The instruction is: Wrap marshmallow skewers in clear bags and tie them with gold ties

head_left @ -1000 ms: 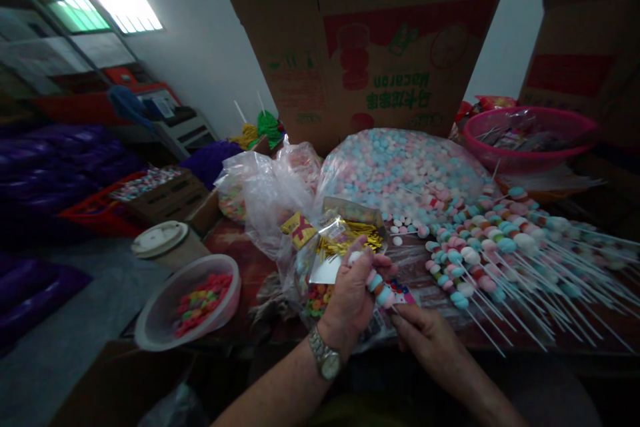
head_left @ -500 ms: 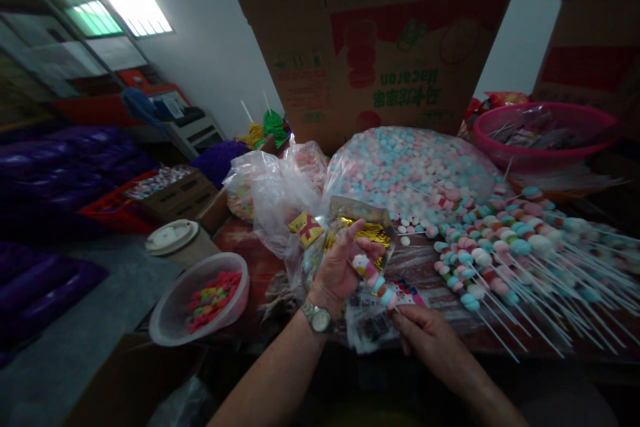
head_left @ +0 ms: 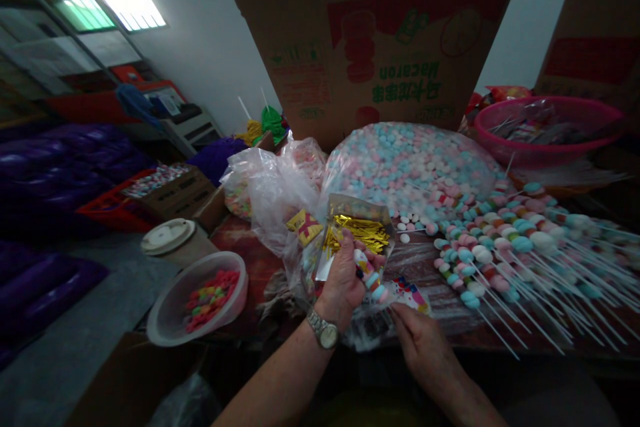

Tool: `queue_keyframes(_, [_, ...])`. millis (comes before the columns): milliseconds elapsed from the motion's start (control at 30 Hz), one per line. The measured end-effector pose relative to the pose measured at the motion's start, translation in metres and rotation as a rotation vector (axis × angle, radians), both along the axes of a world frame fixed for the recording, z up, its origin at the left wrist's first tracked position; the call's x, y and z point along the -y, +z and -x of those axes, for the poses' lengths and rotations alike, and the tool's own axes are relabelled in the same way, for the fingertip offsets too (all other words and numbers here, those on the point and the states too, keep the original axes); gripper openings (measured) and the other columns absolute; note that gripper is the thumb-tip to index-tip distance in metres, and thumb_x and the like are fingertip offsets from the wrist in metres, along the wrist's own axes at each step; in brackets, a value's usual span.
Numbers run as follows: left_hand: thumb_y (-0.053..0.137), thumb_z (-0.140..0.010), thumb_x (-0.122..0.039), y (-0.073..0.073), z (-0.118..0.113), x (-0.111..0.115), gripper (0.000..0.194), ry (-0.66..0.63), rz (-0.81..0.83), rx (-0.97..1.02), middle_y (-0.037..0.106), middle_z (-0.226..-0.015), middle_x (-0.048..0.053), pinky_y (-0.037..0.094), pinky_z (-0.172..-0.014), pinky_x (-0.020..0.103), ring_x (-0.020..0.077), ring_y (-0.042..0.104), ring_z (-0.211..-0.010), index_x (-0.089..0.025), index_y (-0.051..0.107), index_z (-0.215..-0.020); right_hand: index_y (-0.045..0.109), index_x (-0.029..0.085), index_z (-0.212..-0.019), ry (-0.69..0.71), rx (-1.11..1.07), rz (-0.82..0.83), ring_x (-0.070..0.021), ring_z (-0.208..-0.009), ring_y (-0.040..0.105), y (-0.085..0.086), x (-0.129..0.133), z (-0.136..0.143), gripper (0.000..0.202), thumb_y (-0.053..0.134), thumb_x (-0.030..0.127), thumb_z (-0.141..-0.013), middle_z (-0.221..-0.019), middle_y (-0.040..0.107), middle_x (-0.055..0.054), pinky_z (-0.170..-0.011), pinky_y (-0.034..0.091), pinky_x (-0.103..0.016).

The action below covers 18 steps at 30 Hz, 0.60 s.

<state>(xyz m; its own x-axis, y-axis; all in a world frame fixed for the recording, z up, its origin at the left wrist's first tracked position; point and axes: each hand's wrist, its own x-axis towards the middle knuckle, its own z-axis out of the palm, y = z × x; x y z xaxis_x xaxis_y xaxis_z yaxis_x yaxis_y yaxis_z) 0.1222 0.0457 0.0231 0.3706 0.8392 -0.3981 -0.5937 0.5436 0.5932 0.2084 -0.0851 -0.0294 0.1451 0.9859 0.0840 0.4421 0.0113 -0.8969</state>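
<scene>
My left hand (head_left: pixel 346 285), with a watch on its wrist, is closed around a marshmallow skewer (head_left: pixel 373 281) of blue, pink and white pieces, in what looks like a clear wrapper. At the skewer's lower end my right hand (head_left: pixel 419 333) pinches its stick or the wrapper edge; the fingertips are too small to tell which. Just beyond my left hand, an open box holds gold twist ties (head_left: pixel 363 233). Printed clear bags (head_left: pixel 407 295) lie under and beside the skewer. Many finished skewers (head_left: pixel 500 247) are piled at the right.
A big bag of marshmallows (head_left: pixel 400 160) stands behind, before a tall cardboard box (head_left: pixel 300 47). On the left are a bowl of gummy rings (head_left: pixel 240 293) and a lidded container (head_left: pixel 173 238). A pink basin (head_left: pixel 550 150) sits at the back right.
My left hand's fingers have closed around the skewer, and the hand has shifted slightly right. My right hand stays at its lower end. The view has shifted a little.
</scene>
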Motion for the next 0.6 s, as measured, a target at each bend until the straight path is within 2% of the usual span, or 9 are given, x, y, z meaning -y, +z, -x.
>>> queue_keyframes(67, [0.061,-0.071,-0.056,-0.002,-0.004,0.006,0.043,-0.011,-0.044,-0.035,0.054,-0.046,-0.003,0.05,-0.056,0.027,0.0108,0.055,-0.043,-0.016,0.047,-0.061,0.058,0.018,-0.079,0.022,-0.232,0.058,-0.0154,-0.062,0.054,0.003,0.001,0.005,0.03,0.039,0.039,-0.088,-0.067,0.059,-0.003,-0.056,0.041,-0.026])
queue_keyframes(133, [0.061,-0.068,-0.06,-0.006,-0.007,0.014,0.045,-0.021,-0.091,-0.066,0.055,-0.047,-0.002,0.048,-0.052,0.025,0.0117,0.056,-0.045,-0.016,0.049,-0.063,0.054,0.018,-0.075,-0.008,-0.532,0.153,-0.0092,-0.044,0.038,0.006,-0.001,0.008,0.034,0.044,0.048,-0.085,-0.051,0.042,0.005,-0.042,0.028,-0.021])
queue_keyframes(200, [0.062,-0.066,-0.061,-0.01,-0.008,0.023,0.047,-0.034,-0.125,-0.096,0.058,-0.049,0.0,0.046,-0.049,0.024,0.0132,0.057,-0.047,-0.016,0.051,-0.064,0.051,0.018,-0.075,-0.063,-0.766,0.22,-0.0062,-0.039,0.023,0.007,-0.003,0.008,0.038,0.049,0.055,-0.08,-0.047,0.028,0.01,-0.038,0.017,-0.019])
queue_keyframes(233, [0.062,-0.066,-0.062,-0.011,-0.008,0.027,0.048,-0.058,-0.128,-0.111,0.059,-0.051,0.001,0.046,-0.049,0.024,0.0143,0.059,-0.049,-0.015,0.052,-0.064,0.051,0.018,-0.076,-0.078,-0.823,0.222,-0.0057,-0.039,0.021,0.008,-0.004,0.007,0.039,0.051,0.057,-0.078,-0.048,0.026,0.01,-0.039,0.015,-0.019])
queue_keyframes(300, [0.062,-0.066,-0.062,-0.013,-0.004,0.031,0.048,-0.137,-0.12,-0.134,0.063,-0.058,0.005,0.046,-0.05,0.025,0.0171,0.062,-0.057,-0.014,0.055,-0.067,0.051,0.017,-0.075,-0.077,-0.824,0.203,-0.0053,-0.041,0.021,0.009,-0.004,0.004,0.041,0.055,0.058,-0.075,-0.049,0.028,0.01,-0.04,0.015,-0.02])
queue_keyframes(433, [0.071,-0.063,-0.052,-0.011,0.005,0.027,0.046,-0.249,-0.074,-0.032,0.069,-0.083,0.009,0.05,-0.065,0.031,0.0209,0.065,-0.076,-0.016,0.059,-0.089,0.049,0.018,-0.071,-0.02,-0.752,0.268,-0.0056,-0.041,0.022,0.012,-0.002,-0.001,0.041,0.053,0.058,-0.076,-0.048,0.027,0.01,-0.04,0.014,-0.019])
queue_keyframes(500, [0.074,-0.063,-0.043,-0.01,0.005,0.024,0.044,-0.252,-0.071,0.033,0.068,-0.078,0.005,0.05,-0.072,0.034,0.0184,0.065,-0.071,-0.018,0.059,-0.095,0.049,0.018,-0.07,0.0,-0.717,0.281,-0.0059,-0.04,0.022,0.013,-0.005,0.0,0.04,0.051,0.057,-0.078,-0.046,0.026,0.01,-0.038,0.015,-0.019])
queue_keyframes(600, [0.073,-0.067,-0.031,-0.009,0.0,0.022,0.025,-0.237,-0.072,0.055,0.056,-0.052,-0.005,0.051,-0.073,0.034,0.0097,0.055,-0.047,-0.015,0.06,-0.081,0.054,0.017,-0.073,-0.053,-0.545,0.151,-0.0084,-0.041,0.032,0.014,-0.012,0.002,0.036,0.047,0.052,-0.082,-0.046,0.037,0.007,-0.04,0.025,-0.02])
